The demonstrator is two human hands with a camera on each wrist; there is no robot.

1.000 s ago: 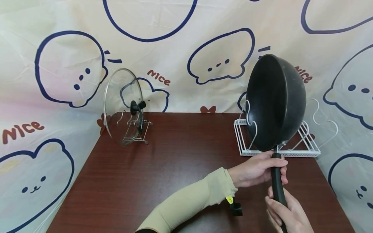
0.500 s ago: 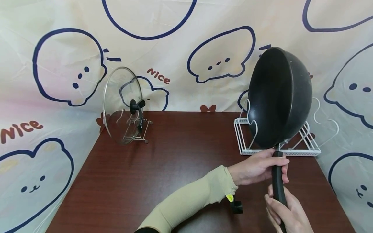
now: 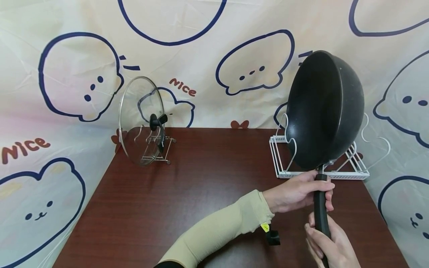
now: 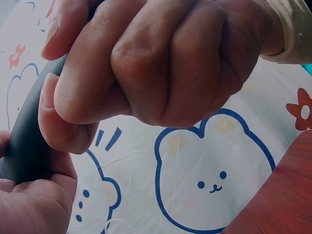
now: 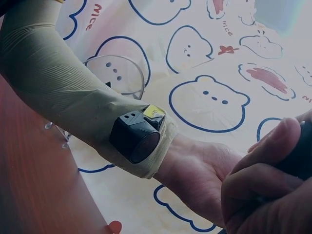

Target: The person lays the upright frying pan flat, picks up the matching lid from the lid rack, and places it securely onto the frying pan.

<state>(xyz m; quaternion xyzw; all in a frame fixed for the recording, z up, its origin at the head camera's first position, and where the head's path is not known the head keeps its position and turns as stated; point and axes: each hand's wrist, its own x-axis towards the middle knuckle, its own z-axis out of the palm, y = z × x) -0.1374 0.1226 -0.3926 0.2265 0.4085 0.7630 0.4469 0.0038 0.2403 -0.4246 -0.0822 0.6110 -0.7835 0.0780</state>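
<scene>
A deep black frying pan (image 3: 321, 111) stands nearly on edge in the head view, its hollow side facing left, in front of and above a white wire rack (image 3: 348, 175). Its long black handle (image 3: 320, 201) points down toward me. My left hand (image 3: 299, 191) grips the handle's upper end, close to the pan. Lower down, my right hand (image 3: 330, 242) wraps round the same handle. Whether the pan touches the rack is hard to tell. In the left wrist view, curled left fingers (image 4: 141, 58) show by the dark handle; the right wrist view shows the right fingers (image 5: 263, 190) round it.
At the back left, a clear glass lid (image 3: 140, 111) with a black knob leans upright in a small metal wire stand (image 3: 167, 149). Everything stands on a dark brown table (image 3: 201, 171). A cartoon-print cloth (image 3: 201, 67) hangs behind and at both sides.
The frying pan has risen a little and shifted right, tilting slightly to the right. Both hands keep their hold on the handle. The lid and rack have stayed in place.
</scene>
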